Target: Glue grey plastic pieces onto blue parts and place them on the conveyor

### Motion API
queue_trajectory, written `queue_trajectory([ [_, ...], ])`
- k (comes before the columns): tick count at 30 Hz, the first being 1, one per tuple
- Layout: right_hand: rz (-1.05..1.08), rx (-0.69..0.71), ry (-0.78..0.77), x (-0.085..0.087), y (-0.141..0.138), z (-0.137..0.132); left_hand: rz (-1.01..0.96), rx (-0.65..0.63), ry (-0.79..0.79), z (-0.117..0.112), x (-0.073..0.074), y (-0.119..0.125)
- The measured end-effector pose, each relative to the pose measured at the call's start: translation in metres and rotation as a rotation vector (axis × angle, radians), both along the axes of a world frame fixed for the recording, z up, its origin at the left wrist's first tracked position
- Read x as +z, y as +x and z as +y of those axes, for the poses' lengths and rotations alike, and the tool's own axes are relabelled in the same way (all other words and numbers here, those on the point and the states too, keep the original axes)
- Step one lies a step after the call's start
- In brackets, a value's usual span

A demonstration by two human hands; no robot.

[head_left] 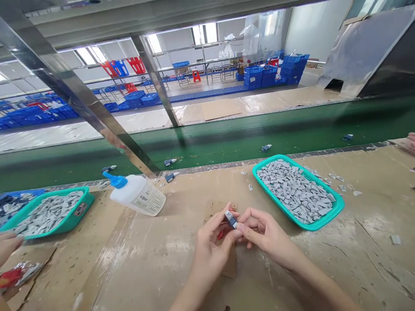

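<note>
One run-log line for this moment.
left grip: holding navy-grey piece | right grip: pinching same piece | nearby: teal basket, grey parts, white bottle

The small part (231,219) is dark blue and light grey. Both baskets (339,210) are teal, their pieces (296,190) grey. The bottle (138,195) is translucent white, its cap (118,181) blue; the belt (214,147) green, the surface (162,259) brown, dark-blotched.

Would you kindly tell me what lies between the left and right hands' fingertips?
The head view shows a small dark-and-gray piece, held by the left hand and right hand.
</note>
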State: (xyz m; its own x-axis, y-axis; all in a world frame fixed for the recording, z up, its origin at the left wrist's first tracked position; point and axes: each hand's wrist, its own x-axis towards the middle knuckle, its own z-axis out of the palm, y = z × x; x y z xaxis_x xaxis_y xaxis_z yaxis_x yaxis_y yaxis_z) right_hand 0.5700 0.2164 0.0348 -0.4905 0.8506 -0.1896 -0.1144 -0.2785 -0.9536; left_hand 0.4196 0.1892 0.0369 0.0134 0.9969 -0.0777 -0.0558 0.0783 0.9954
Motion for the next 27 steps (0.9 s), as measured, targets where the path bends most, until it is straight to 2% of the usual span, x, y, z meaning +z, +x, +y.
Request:
queue_trajectory([
  [1, -0.044, 0.001, 0.034, 0.002, 0.007, 0.004, 0.008, -0.009, -0.002, 0.005, 0.0, -0.001],
  [3, -0.197, -0.105, 0.164, 0.003, 0.028, 0.016, 0.053, 0.004, 0.024, 0.018, 0.003, -0.008],
  [6, -0.612, -0.542, 0.46, -0.003, 0.074, 0.036, 0.16, 0.033, 0.118, 0.047, 0.012, -0.021],
  [8, -0.894, -0.626, 0.562, -0.012, 0.101, 0.047, 0.226, 0.029, 0.199, 0.072, 0.017, -0.029],
  [11, -1.08, -0.58, 0.609, -0.027, 0.118, 0.057, 0.497, -0.02, 0.336, 0.116, 0.018, -0.033],
  [14, -1.18, -0.499, 0.615, -0.035, 0.108, 0.064, 0.8, -0.065, 0.399, 0.163, 0.009, -0.032],
  [18, -1.349, -0.464, 0.592, -0.037, 0.088, 0.067, 1.017, -0.087, 0.371, 0.219, -0.009, -0.035],
  [21, -1.39, -0.478, 0.567, -0.04, 0.084, 0.065, 1.14, -0.104, 0.383, 0.247, -0.017, -0.033],
  [24, -1.323, -0.51, 0.576, -0.043, 0.085, 0.065, 1.191, -0.117, 0.436, 0.267, -0.02, -0.014],
  [27, -1.17, -0.534, 0.594, -0.042, 0.086, 0.065, 1.203, -0.16, 0.459, 0.285, -0.024, 0.022],
])
